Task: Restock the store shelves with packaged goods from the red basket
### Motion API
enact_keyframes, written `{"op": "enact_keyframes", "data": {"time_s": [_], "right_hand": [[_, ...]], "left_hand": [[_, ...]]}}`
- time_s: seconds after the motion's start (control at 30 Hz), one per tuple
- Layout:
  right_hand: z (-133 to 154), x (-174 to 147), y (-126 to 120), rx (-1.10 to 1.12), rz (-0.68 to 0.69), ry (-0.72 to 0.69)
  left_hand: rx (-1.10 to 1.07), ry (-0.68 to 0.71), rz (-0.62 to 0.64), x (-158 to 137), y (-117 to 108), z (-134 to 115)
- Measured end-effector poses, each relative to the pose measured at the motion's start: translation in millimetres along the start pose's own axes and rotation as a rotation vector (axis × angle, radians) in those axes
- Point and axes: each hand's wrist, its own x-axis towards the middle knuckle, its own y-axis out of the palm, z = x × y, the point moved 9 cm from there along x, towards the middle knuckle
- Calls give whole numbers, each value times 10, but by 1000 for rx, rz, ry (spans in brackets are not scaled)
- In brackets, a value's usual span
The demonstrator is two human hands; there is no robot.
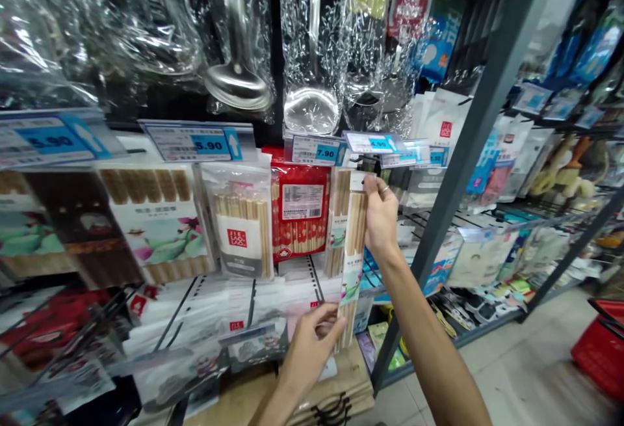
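A narrow pack of wooden chopsticks (357, 218) hangs nearly upright between my hands, with a printed green and pink band round its middle. My right hand (381, 218) pinches its upper end, close to the white header. Lower down, my left hand (309, 345) closes thumb and fingers on its left edge. Just behind it hangs another chopstick pack (337, 244), partly covered. Left of that are a red pack of chopsticks (298, 237) and a clear bag of short chopsticks (241, 218) with a white and grey label.
Ladles (238, 88) in clear plastic hang above the price tags (209, 145). Wider chopstick packs (156, 224) hang at the left. A grey shelf post (468, 133) slants beside my right forearm. A red basket (602, 348) stands on the floor at right.
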Motion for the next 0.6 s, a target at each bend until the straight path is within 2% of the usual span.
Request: {"op": "enact_keyframes", "data": {"time_s": [0.13, 0.23, 0.33, 0.5, 0.6], "right_hand": [[189, 84, 65, 0, -17, -86], [289, 171, 68, -33, -65, -148], [300, 279, 57, -74, -106, -168], [239, 424, 124, -46, -51, -186], [162, 477, 160, 27, -16, -132]], "left_hand": [[-18, -28, 29, -1, 79, 65], [-91, -129, 74, 37, 165, 242], [-168, -191, 40, 86, 183, 375], [-193, -178, -10, 125, 172, 331], [-205, -182, -28, 131, 160, 307]]}}
